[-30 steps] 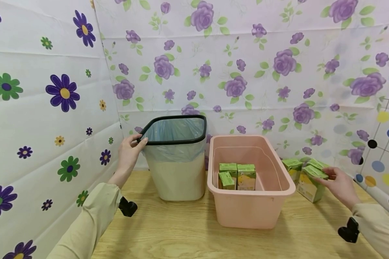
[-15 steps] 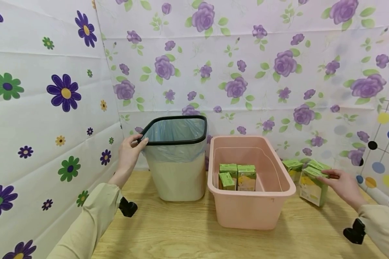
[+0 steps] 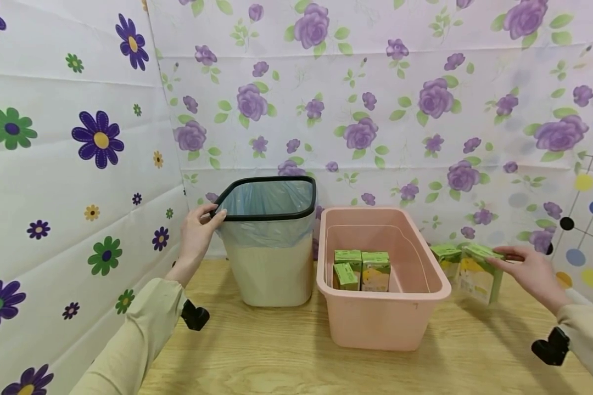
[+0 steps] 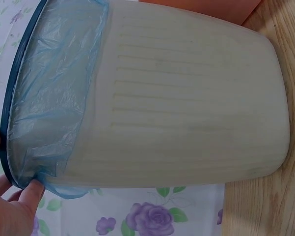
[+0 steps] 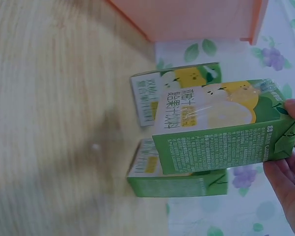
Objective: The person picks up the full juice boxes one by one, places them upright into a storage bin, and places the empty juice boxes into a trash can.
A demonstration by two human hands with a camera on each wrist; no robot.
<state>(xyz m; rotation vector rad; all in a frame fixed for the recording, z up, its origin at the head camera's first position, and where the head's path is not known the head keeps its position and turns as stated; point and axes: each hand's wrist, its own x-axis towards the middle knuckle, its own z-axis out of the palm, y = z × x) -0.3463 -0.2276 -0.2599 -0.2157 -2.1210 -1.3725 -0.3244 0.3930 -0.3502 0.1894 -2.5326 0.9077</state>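
Note:
My left hand (image 3: 196,235) grips the black rim of a cream waste bin (image 3: 274,277), which is lined with a thin blue bag (image 4: 54,93). In the left wrist view the fingertips pinch the rim and bag edge. My right hand (image 3: 535,274) holds a green-and-white juice carton (image 5: 211,128) by its top end, lifted above the table. Below it in the right wrist view stand two similar cartons, one toward the pink tub (image 5: 189,73) and one on the other side (image 5: 179,186). The head view shows only one of these standing cartons (image 3: 445,253), partly behind the tub.
The pink tub (image 3: 375,323) stands between the bin and the loose cartons, with 3 juice cartons (image 3: 375,271) inside near its front left. All rests on a wood-grain table (image 3: 257,356). Flowered sheets (image 3: 400,109) hang behind and at the left, a dotted one at the right.
My right hand has lifted one juice carton off the table and drawn it slightly to the right. My left hand stays on the bin's rim.

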